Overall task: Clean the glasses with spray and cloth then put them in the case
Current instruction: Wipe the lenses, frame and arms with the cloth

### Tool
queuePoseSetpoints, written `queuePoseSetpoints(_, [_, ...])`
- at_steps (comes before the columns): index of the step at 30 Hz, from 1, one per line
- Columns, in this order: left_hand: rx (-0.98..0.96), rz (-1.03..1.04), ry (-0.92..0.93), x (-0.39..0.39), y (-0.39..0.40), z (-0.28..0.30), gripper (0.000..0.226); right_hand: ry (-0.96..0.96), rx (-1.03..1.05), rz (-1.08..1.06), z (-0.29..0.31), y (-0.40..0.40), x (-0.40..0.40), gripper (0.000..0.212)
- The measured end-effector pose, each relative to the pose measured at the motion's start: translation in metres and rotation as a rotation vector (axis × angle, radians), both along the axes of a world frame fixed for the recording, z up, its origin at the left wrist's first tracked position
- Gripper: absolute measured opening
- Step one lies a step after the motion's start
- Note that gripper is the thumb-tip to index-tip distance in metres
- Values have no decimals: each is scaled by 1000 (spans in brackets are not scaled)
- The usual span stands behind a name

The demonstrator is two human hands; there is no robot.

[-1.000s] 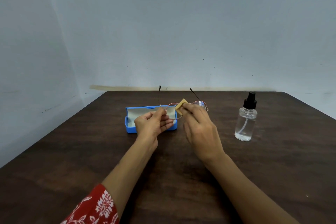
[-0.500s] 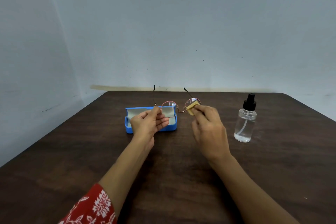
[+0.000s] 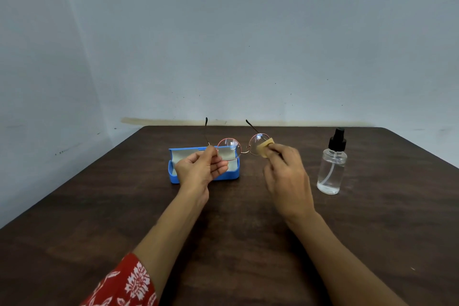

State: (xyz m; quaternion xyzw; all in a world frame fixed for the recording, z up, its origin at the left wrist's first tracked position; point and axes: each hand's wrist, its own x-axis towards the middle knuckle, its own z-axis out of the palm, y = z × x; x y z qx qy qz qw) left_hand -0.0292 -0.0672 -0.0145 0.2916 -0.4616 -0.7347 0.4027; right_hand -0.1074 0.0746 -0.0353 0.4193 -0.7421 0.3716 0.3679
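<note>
Now left hand (image 3: 201,169) pinches glasses (image 3: 242,146); right hand (image 3: 288,176) pinches cloth (image 3: 264,148) on lens.

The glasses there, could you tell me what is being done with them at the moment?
A person is cleaning them. The left hand pinches the glasses at the frame's left edge, holding them up above the open blue case. The right hand presses a small tan cloth on the right lens. The spray bottle stands upright on the table, to the right, untouched.
</note>
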Motion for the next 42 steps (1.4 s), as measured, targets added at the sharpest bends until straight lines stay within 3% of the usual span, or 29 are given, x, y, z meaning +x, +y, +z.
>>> queuePoseSetpoints(6, [-12, 24, 16, 0, -1, 0, 11, 111, 95, 131, -3, -11, 13, 29])
queuePoseSetpoints(12, [-16, 11, 11, -1, 0, 1, 11, -28, -66, -21, -2, -2, -3, 33])
queuePoseSetpoints(19, [-20, 10, 1, 0, 1, -1, 11, 117, 87, 117, -4, -12, 14, 35])
queuePoseSetpoints(26, [-23, 11, -1, 1, 2, 1, 10, -50, -88, -9, -2, -1, -2, 37])
queuePoseSetpoints(33, [-14, -9, -25, 0, 4, -2, 7, 117, 39, 134, -3, -13, 13, 34])
queuePoseSetpoints(42, [-14, 4, -43, 1, 9, -1, 10, -29, -74, 2, -4, -4, 0, 34])
